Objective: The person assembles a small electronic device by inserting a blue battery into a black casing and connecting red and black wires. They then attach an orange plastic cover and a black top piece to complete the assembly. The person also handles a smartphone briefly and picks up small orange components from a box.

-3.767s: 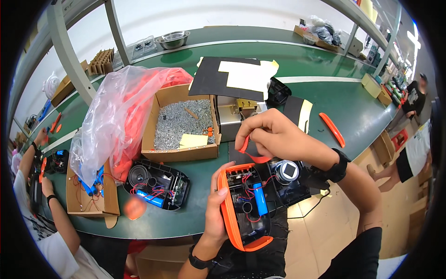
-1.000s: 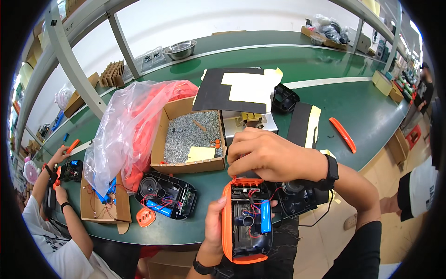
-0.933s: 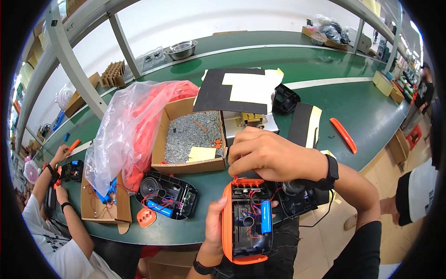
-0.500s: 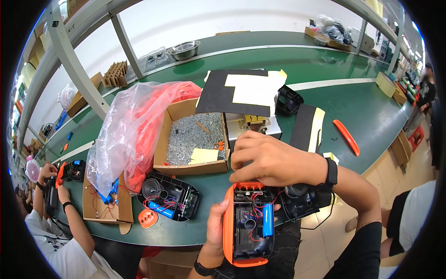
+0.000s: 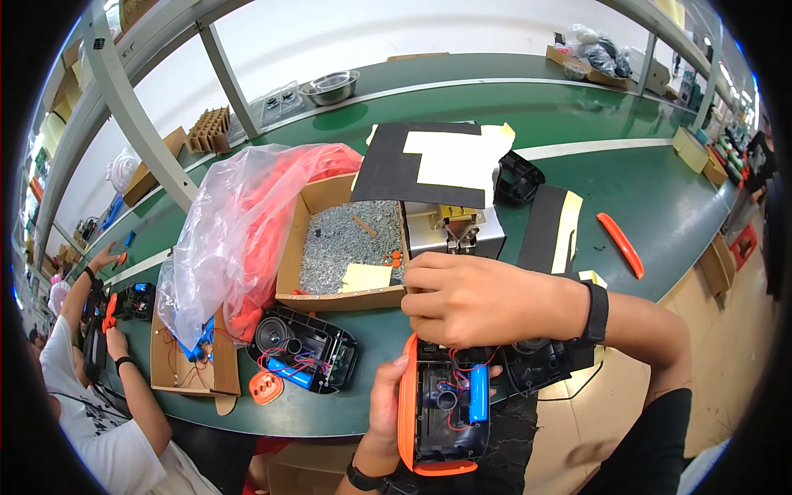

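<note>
My left hand grips an orange-rimmed black speaker housing by its left side, fingertips showing at its right edge. Inside the open housing are a blue cylindrical battery, red wires and a round black tube. Across its top end sits my right hand, fingers curled together; whatever they hold is hidden. Behind that wrist, a black housing part lies partly covered, with wires running to the held housing. Just beyond the right hand stands a silver metal device under a black-and-cream cover.
Left of the device is a cardboard box of small metal screws. Nearer lie another open speaker housing, an orange part and a box with batteries. An orange strip lies right. A co-worker's arm shows at left.
My right hand has come down a little and now covers the held housing's top end. My left hand keeps its grip. At left, a co-worker's hand has reached farther out.
</note>
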The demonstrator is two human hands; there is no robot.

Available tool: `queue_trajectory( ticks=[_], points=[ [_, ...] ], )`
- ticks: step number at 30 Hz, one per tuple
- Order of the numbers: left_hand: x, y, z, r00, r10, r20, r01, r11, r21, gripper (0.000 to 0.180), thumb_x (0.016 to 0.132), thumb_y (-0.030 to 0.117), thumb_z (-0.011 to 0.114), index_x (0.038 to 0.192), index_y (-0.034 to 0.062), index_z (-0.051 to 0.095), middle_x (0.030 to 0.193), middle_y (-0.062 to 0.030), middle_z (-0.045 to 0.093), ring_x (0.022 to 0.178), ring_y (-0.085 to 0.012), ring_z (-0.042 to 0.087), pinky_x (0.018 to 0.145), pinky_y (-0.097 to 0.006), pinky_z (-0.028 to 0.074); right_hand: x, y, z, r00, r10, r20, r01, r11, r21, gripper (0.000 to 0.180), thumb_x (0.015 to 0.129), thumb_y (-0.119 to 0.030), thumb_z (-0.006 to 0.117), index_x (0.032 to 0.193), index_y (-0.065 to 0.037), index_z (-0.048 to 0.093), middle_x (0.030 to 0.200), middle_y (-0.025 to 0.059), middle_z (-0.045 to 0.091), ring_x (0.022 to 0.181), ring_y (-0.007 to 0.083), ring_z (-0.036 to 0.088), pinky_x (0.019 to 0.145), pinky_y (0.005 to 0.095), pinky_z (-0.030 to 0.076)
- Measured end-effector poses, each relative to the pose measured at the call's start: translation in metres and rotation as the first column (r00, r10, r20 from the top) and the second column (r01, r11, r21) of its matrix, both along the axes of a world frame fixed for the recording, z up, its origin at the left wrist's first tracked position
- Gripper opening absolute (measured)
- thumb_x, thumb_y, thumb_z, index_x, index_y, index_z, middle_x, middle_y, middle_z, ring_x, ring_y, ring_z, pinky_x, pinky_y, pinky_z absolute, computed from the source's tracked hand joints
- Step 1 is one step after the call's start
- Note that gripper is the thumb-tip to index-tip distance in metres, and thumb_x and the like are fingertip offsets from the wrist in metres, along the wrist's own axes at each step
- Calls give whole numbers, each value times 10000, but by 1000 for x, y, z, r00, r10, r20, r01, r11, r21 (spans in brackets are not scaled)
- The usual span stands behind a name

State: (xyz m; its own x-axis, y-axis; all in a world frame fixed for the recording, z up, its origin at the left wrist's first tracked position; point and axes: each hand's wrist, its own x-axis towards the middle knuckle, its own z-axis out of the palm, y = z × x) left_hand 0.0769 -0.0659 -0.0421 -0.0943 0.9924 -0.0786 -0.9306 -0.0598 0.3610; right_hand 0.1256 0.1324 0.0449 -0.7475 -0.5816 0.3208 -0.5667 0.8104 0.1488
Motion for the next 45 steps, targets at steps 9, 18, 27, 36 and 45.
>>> queue_trajectory(
  ticks=[9,18,27,36,45],
  points=[
    [1,-1,3,996,-6,-88,-2,996,-91,812,994,540,380,1546,-53,314,1486,-353,442,1338,-550,494,1113,-636,444,3,11,-2,1000,24,7,-21,960,-279,119,686,-147,713,759,-68,663,831,34,603,960,250,597,943,375,475],
    [0,-1,2,997,-9,-72,1,995,-99,802,986,529,407,1534,-51,329,1457,-356,466,1298,-559,526,1073,-643,476,2,5,5,997,56,57,-49,993,-110,203,712,-161,715,860,-25,686,860,54,607,934,263,592,930,415,499],
    [0,-3,-3,997,-19,-79,12,996,-88,813,975,523,420,1537,-54,311,1427,-349,494,1297,-558,527,1069,-646,480,3,18,-6,995,33,93,1,937,-349,190,741,-144,713,909,-55,715,905,35,651,1013,273,592,966,407,451],
    [-1,-2,-5,999,-26,-46,23,997,-74,816,970,519,432,1527,-65,314,1419,-350,500,1268,-565,547,1041,-633,511,0,16,-12,994,82,72,-60,962,-266,195,759,-136,706,934,-52,723,927,48,639,1040,281,579,955,415,465],
    [1,-3,-3,989,0,-145,-14,996,-90,794,972,517,418,1539,-26,299,1397,-348,518,1233,-529,592,1010,-593,546,14,3,0,997,-58,58,77,900,-428,199,736,-45,779,929,-76,742,961,18,672,908,246,605,760,377,473]
  ],
)
